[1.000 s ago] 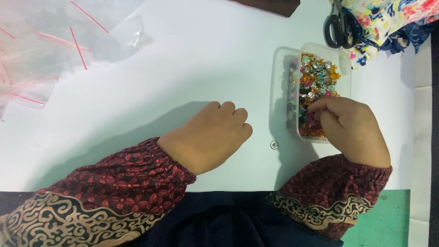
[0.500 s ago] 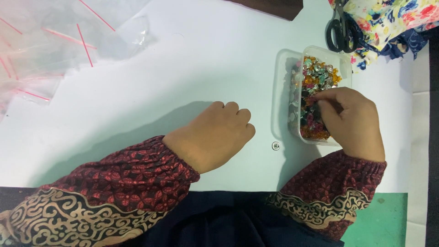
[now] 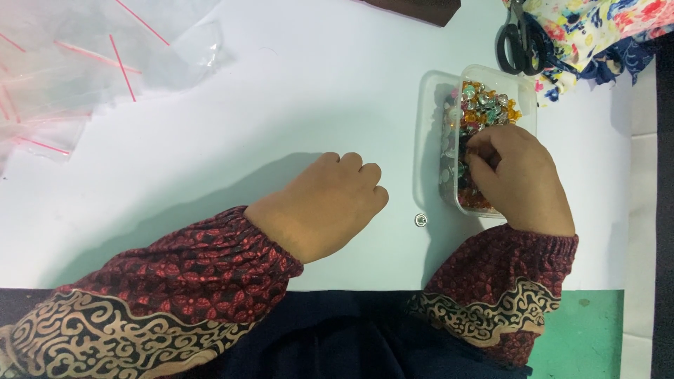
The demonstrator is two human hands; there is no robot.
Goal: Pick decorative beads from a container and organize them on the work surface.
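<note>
A clear plastic box [image 3: 432,126] stands at the right of the white table, filled with small colourful shiny beads [image 3: 484,102]. My right hand [image 3: 519,179] reaches into the box, fingers curled and pinched among the beads; whether it holds one is hidden. My left hand [image 3: 326,203] rests on the table left of the box as a loose fist, holding nothing visible. A small round silver piece [image 3: 420,220] lies on the table between my hands, just in front of the box.
Clear plastic bags with red strips [image 3: 77,63] lie at the far left. Black scissors [image 3: 518,43] and flowered fabric [image 3: 597,31] sit behind the box. A dark object [image 3: 421,8] lies at the top edge. Green surface [image 3: 583,330] shows at the bottom right.
My right hand has moved a little further up into the box, fingers digging among the beads. My left hand has stayed put.
</note>
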